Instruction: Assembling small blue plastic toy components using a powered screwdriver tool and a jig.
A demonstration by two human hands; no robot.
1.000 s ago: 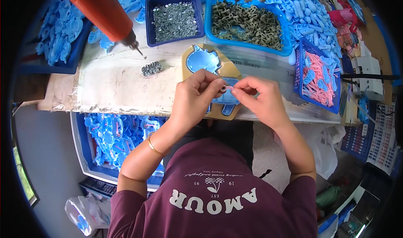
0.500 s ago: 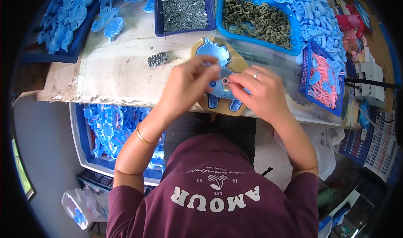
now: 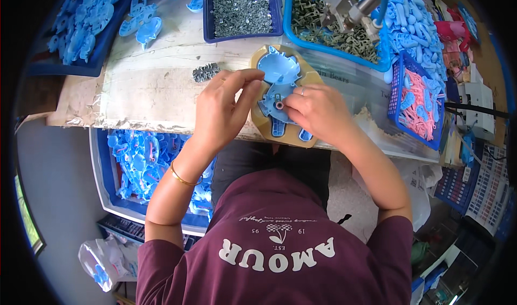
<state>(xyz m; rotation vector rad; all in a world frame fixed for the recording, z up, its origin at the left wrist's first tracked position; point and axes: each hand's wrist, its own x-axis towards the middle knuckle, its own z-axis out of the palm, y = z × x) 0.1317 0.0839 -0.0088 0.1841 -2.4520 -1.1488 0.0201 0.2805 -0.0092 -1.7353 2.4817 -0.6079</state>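
A light blue plastic toy shell [image 3: 277, 71], with a round upper part and two legs, lies in a tan holder [image 3: 307, 80] at the table's front edge. On the shell's lower body sits a small pale ring [image 3: 279, 105] with a dark centre. My right hand [image 3: 320, 111] is closed, its fingertips at the right side of this ring. To the left of the shell, my left hand [image 3: 223, 108] is raised with thumb and forefinger nearly together; what lies between them is too small to tell. A cluster of small grey metal pieces [image 3: 205, 73] lies beyond it.
Behind the holder stand a dark blue tray [image 3: 205, 14] of small metal parts and a bright blue tray [image 3: 383, 62] of metal clips. A metal tool [image 3: 358, 9] hangs over the latter. A purple basket [image 3: 396, 97] with pink pieces stands right. A bin [image 3: 102, 184] of blue shells is below left.
My right hand has brought the small ring left onto the shell's body. My left hand has drawn back left off the shell. The hanging metal tool has come further into view.
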